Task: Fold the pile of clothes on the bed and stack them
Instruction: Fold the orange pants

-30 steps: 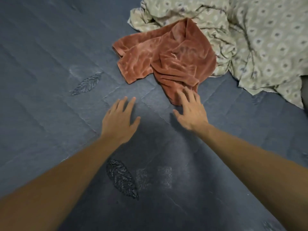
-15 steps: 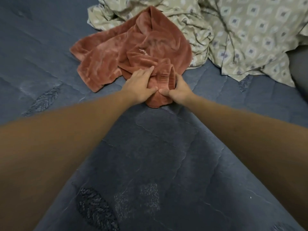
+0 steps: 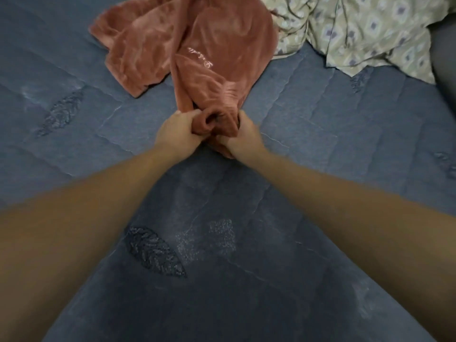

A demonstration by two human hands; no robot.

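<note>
Both our hands, left hand [image 3: 176, 133] and right hand [image 3: 243, 137], now grip the rust garment's [image 3: 217, 70] near hem, dragging it toward us off the patterned sheet [image 3: 370, 28]; folding can begin.

Bed [image 3: 308, 134] with a dark blue quilted cover.
A rust-coloured velvet garment [image 3: 217, 60] lies crumpled on it at the far side, and a beige patterned cloth [image 3: 365, 28] lies just beside it, touching.

Rust garment [image 3: 217, 70] – plush velvety cloth, soft sheen; bedcover [image 3: 308, 134] – matt quilted fabric.
</note>
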